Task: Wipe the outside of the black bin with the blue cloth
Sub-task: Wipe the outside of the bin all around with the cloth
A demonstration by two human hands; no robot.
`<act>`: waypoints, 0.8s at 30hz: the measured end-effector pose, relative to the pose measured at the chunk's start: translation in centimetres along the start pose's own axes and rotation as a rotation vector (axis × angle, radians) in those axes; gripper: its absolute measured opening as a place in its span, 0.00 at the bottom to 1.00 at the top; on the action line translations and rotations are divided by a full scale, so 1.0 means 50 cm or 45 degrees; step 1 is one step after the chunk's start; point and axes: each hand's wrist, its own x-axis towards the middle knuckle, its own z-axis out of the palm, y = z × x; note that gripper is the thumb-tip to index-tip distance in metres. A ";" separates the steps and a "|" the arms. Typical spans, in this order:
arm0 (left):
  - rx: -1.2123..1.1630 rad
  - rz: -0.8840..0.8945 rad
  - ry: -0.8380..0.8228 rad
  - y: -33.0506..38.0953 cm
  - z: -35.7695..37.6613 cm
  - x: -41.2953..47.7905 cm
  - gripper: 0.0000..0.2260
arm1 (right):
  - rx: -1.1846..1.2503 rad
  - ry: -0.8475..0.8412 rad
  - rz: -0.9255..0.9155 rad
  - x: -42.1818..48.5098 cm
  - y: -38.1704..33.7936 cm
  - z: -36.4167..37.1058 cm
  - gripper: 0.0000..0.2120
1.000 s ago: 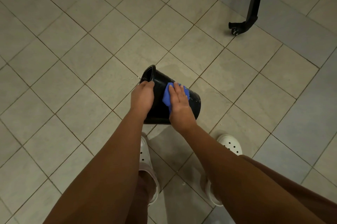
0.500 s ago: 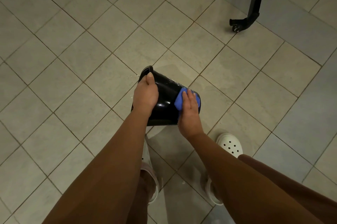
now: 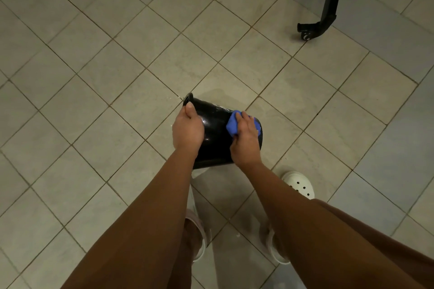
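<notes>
A glossy black bin (image 3: 216,129) is held tilted on its side above the tiled floor, its open rim pointing up and left. My left hand (image 3: 187,127) grips the bin at the rim, thumb on the edge. My right hand (image 3: 245,140) presses a bunched blue cloth (image 3: 232,124) against the bin's outer wall near its base end, with fingers curled over the cloth. Most of the cloth is hidden under that hand.
A black metal leg with a small castor (image 3: 307,35) stands at the upper right. My two feet in white perforated clogs (image 3: 301,185) are on the floor just below the bin. Beige tiles (image 3: 117,65) spread to the left and ahead.
My right hand slid the blue cloth along the bin wall from the middle toward the base end. My left hand shifted its hold up on the rim.
</notes>
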 end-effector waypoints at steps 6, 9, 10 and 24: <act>-0.019 -0.006 0.017 -0.004 0.001 0.007 0.22 | -0.070 -0.030 -0.281 -0.025 -0.002 0.015 0.34; -0.029 0.003 0.020 -0.002 0.003 0.006 0.21 | -0.104 -0.101 -0.351 0.000 0.015 0.002 0.35; -0.031 0.000 0.020 0.000 0.003 0.005 0.21 | -0.100 -0.088 -0.290 0.005 0.021 -0.002 0.34; -0.017 -0.037 0.076 -0.010 -0.004 0.010 0.22 | -0.113 -0.075 -0.195 0.019 0.023 -0.002 0.33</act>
